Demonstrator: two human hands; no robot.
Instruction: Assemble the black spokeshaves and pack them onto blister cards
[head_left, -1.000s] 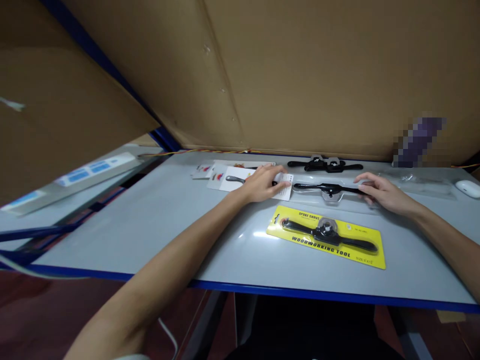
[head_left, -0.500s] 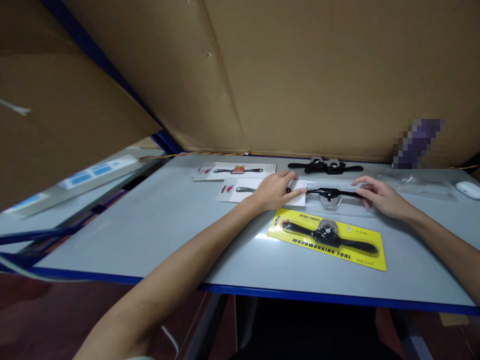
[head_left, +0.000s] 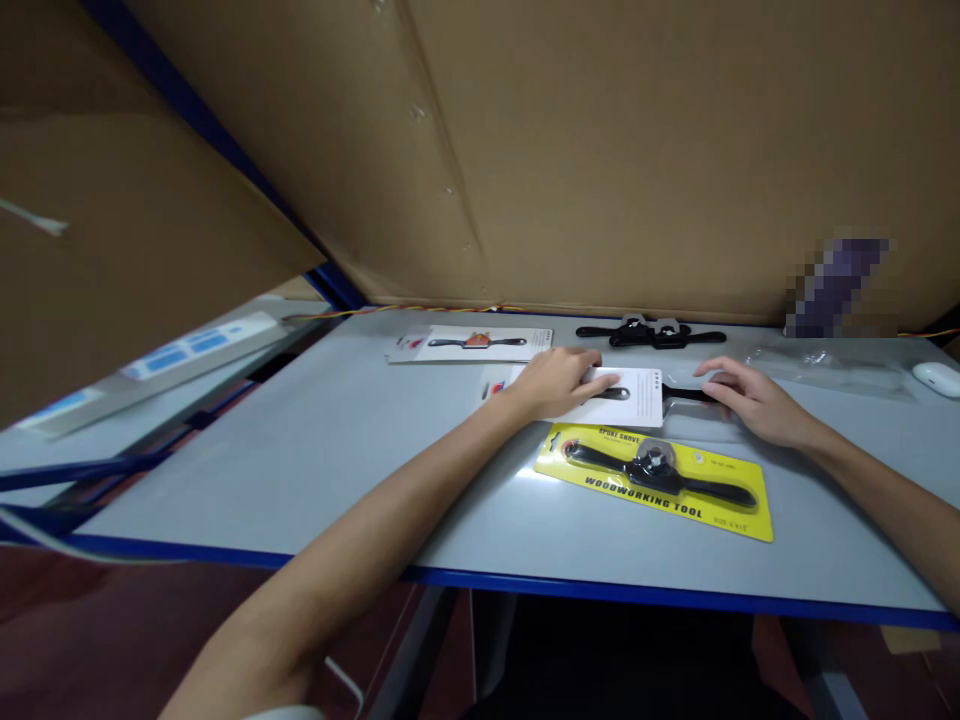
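My left hand (head_left: 559,385) lies on a white backing card (head_left: 634,402) and grips its left part. The card covers most of a black spokeshave (head_left: 686,394) that sits in a clear blister shell. Only the tool's right handle shows past the card's edge. My right hand (head_left: 746,398) has its fingers curled on that right end of the shell and handle. Just in front of both hands lies a finished yellow pack (head_left: 656,478) with a black spokeshave in it, marked "woodworking tool".
On the grey table (head_left: 300,450), a second white card (head_left: 472,343) lies at the back left and loose black spokeshaves (head_left: 651,332) at the back. Clear plastic shells (head_left: 832,362) and a white mouse (head_left: 936,378) are at the right. Cardboard walls (head_left: 600,150) stand behind and left.
My left hand has slid the white card to the right, from beside the spokeshave to over it. My right hand has stayed on the tool's right end.
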